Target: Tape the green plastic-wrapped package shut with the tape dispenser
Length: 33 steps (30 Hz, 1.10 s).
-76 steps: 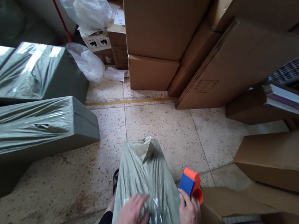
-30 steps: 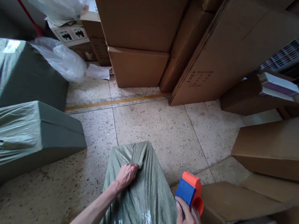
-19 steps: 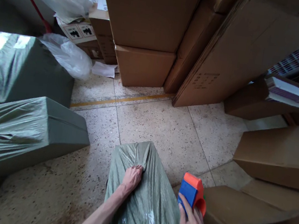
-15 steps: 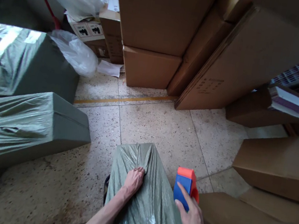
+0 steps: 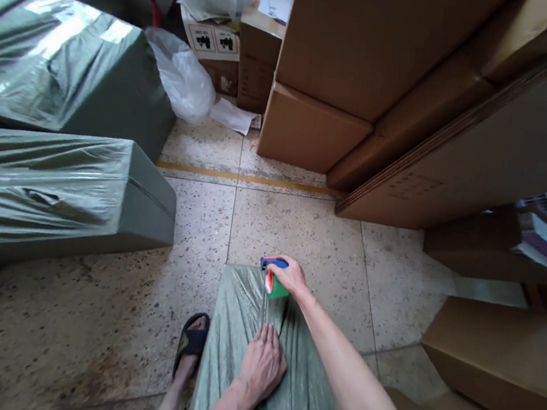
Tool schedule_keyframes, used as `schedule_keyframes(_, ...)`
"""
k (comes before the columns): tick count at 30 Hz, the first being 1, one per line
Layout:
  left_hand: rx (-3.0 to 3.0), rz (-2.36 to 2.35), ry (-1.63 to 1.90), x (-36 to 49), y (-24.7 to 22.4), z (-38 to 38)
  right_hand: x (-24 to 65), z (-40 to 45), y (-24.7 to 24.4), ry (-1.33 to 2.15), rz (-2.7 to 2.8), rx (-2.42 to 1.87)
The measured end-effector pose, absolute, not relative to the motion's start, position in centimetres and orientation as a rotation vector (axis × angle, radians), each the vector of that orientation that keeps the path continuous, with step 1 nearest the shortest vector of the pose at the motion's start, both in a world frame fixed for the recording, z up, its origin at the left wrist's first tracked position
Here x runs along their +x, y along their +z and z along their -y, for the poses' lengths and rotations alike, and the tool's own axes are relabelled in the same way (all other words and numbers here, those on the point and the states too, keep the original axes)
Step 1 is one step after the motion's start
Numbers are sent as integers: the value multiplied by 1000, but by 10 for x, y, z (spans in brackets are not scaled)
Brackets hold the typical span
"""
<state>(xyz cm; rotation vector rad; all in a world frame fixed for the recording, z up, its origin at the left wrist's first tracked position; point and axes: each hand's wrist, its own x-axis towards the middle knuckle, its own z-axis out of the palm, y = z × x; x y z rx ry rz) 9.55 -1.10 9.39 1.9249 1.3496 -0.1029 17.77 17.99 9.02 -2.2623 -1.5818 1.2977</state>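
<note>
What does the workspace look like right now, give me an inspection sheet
Surface: speckled tile floor, yellow line across it.
Job's things: green wrapped package; tape dispenser at its far end.
Clutter: clear plastic bags, loose paper.
Grip: left hand flat on the package; right hand closed on the dispenser.
Cables: nothing seen.
Surroundings: two wrapped green bundles left, cardboard boxes ahead and right, sandalled foot.
</note>
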Motion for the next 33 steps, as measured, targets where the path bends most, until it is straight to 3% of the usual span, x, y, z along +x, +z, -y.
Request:
schedule_keyframes(6,1859,-1323,-45,93,99,10,163,-189,51,1382,1743,-2427)
schedule_keyframes(12,1729,-1206,92,49,142,9,176,-167,76,1584,1770,-2502)
schedule_keyframes(17,1588,-1419,128,1,133,-11,185,-117,144,1642,1713,-2475)
schedule_keyframes(27,1798,-1089,42,50,116,-3,203,65,377,1505,1606,-2476)
schedule_keyframes(33,1845,-1046,-18,52,139,10,215,161,407,1368,1515,-2781)
